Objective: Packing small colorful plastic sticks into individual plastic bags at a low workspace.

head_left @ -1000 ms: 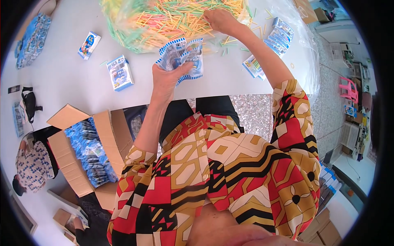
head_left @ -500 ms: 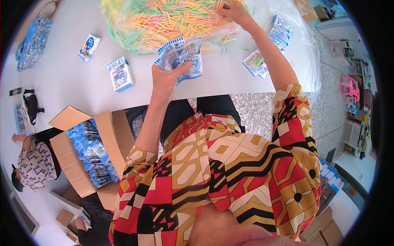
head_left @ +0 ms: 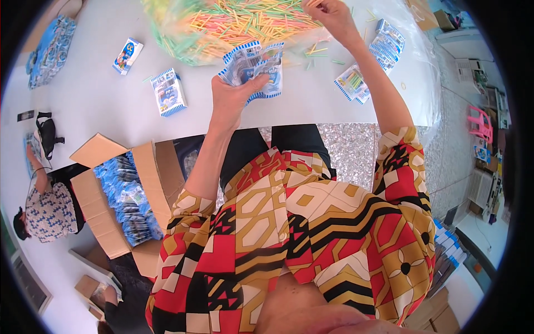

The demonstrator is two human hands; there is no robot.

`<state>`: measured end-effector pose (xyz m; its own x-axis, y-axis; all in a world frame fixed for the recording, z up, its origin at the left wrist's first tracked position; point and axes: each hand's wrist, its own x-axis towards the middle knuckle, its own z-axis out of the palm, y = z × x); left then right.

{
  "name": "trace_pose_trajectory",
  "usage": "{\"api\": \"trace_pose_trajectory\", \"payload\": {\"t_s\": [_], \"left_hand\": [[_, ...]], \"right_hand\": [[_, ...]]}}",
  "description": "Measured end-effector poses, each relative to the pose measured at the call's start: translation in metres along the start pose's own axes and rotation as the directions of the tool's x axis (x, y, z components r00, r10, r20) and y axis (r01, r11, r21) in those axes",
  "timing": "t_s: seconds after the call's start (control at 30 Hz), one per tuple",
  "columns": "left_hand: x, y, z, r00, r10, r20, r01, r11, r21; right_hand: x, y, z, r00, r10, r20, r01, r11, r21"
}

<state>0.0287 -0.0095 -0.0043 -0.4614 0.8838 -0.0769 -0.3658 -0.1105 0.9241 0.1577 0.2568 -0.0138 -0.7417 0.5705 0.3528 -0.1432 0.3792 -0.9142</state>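
My left hand is closed round a few flattened blue-and-white plastic packets, with the thumb across their front. They are held above the near side of the white table, and their striped edges fan upward. My right hand reaches to the far edge of view with its fingers pinched. Thin coloured sticks show at its fingertips, partly cut off by the picture's edge. Beneath and beside it spreads a big heap of pink, yellow and green sticks in a clear plastic bag.
Blue-and-white packets and a small box lie on the table to the left. More packets lie right. An open carton of blue packets stands lower left. Two other people sit at the left.
My right hand has shifted slightly right and away, toward the top edge. The view has moved a little; the left hand keeps its hold on the packets.
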Motion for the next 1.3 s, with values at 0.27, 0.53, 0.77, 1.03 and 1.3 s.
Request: {"api": "trace_pose_trajectory", "payload": {"t_s": [0.27, 0.53, 0.77, 1.03, 1.3], "left_hand": [[0.002, -0.004, 0.004, 0.999, 0.010, -0.040, -0.009, 1.000, 0.027], [0.002, -0.006, 0.001, 0.995, 0.024, -0.097, -0.018, 0.998, 0.059], [0.002, -0.004, 0.007, 0.995, -0.009, -0.104, 0.007, 1.000, -0.022], [0.002, -0.009, 0.005, 0.996, 0.042, -0.085, -0.033, 0.995, 0.094], [0.001, -0.011, 0.009, 0.991, 0.125, -0.037, -0.110, 0.955, 0.274]], "right_hand": [[-0.026, -0.138, 0.059, 0.996, 0.050, 0.069, -0.055, 0.996, 0.071], [-0.039, -0.130, 0.074, 0.856, -0.399, 0.330, 0.517, 0.672, -0.529], [-0.045, -0.128, 0.074, 0.838, -0.437, 0.327, 0.546, 0.688, -0.479], [-0.046, -0.129, 0.069, 0.956, -0.120, 0.268, 0.214, 0.910, -0.356], [-0.035, -0.120, 0.059, 0.940, 0.176, 0.293, -0.202, 0.977, 0.062]]}}
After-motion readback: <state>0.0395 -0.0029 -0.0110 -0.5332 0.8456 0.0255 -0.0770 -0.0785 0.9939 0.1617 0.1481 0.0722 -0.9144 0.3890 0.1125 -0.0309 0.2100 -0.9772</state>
